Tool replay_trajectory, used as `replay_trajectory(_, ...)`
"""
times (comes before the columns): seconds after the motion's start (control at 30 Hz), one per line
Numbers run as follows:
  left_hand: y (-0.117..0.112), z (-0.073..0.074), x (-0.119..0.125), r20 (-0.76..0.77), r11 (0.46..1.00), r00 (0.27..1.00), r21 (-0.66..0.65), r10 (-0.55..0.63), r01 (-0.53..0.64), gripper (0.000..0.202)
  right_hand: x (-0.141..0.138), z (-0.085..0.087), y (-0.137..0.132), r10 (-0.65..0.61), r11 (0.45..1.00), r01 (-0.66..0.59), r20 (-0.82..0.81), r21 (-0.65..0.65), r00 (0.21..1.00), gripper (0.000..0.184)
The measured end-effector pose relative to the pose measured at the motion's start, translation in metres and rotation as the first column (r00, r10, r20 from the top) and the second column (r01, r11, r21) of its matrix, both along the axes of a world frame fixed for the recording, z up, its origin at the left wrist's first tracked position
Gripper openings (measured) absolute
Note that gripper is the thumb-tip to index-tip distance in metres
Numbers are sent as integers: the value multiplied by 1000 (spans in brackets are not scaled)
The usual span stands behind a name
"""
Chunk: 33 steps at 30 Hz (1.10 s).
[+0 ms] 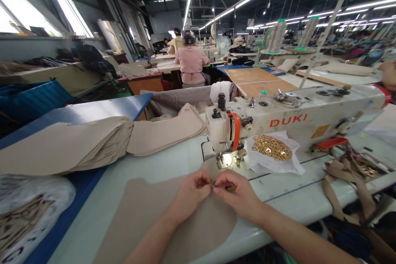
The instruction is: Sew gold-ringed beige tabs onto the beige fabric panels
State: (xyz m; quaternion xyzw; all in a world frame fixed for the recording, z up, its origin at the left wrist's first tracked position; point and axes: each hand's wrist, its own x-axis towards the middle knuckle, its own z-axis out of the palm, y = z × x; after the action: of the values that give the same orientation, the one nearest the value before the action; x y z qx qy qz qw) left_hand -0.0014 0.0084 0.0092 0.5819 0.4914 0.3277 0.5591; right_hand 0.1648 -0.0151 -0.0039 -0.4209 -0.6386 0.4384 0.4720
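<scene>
My left hand and my right hand meet in front of the sewing machine. The fingertips of both are pinched together around something small that I cannot make out. A bit of gold colour shows beneath my right fingers. Under my hands a large beige fabric panel lies flat, its far edge close to the needle plate. Beside the needle area, white paper holds a heap of small gold metal rings.
Stacked beige panels lie left on the table, with another stack behind. A plastic bag of fabric strips is at the near left. Brown straps hang over the right edge. A person in pink sits ahead.
</scene>
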Motion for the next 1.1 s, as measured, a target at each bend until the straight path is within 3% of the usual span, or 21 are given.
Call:
replay_trajectory(0.13, -1, 2, 2, 81, 999, 997, -38, 18, -15, 16, 2, -2, 2, -62, 996, 59, 46, 73, 997, 10)
replay_trajectory(0.4, -3, 1, 6, 170, 996, 982, -10, 87, -86, 15, -4, -6, 2, -184, 980, 180, -48, -79, 982, 8)
replay_trajectory(0.67, -1, -6, 7, 213, 994, 971, -47, 109, -102, 18, -6, -8, 3, -229, 972, 228, -20, -52, 973, 9)
replay_trajectory(0.83, -3, -7, 8, 180, 982, 969, 52, 169, -181, 15, -4, -7, 2, -193, 978, 190, -34, -87, 981, 8)
replay_trajectory(0.9, -3, -8, 7, 174, 977, 968, 87, 180, -197, 14, -3, -7, 2, -158, 981, 143, -106, -132, 982, 3)
replay_trajectory(1.0, -3, -11, 7, 173, 970, 968, 128, 182, -206, 14, -1, -7, 3, -125, 979, 86, -211, -182, 969, 11)
replay_trajectory(1.1, -4, -12, 7, 182, 968, 966, 137, 183, -209, 15, 0, -8, 4, -122, 977, 88, -165, -197, 979, 7)
